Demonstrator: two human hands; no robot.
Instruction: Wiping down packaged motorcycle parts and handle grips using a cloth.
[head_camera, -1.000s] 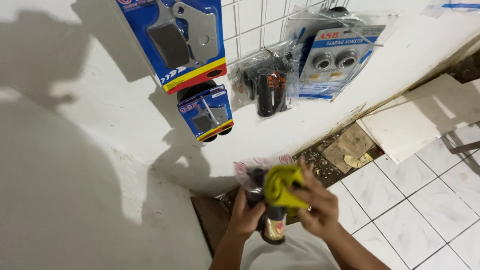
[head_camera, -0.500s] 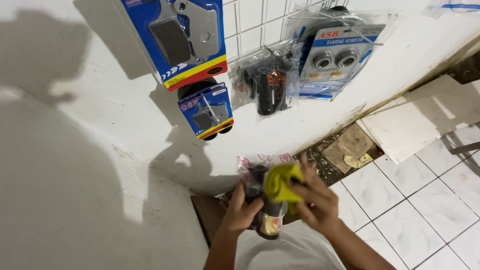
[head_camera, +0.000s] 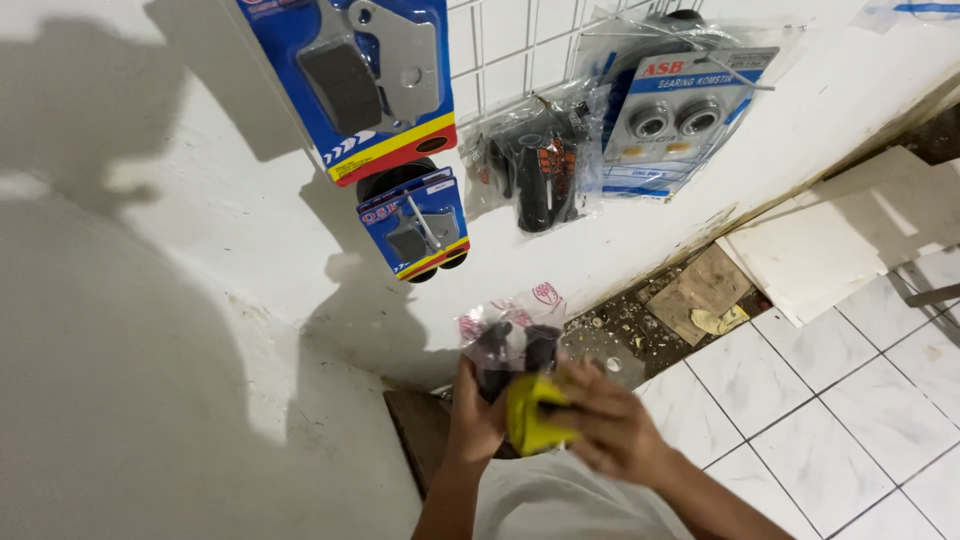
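at the lower middle of the frame, the left hand is closed around a clear plastic packet of dark parts, holding it from the left side. the right hand presses a yellow cloth onto the packet's lower front, fingers folded over it. wiping goes best with the packet held steady and the cloth kept flat against the plastic. above, on the white wall, hang blue carded brake pads and bagged bearings; tiled floor lies at the lower right.
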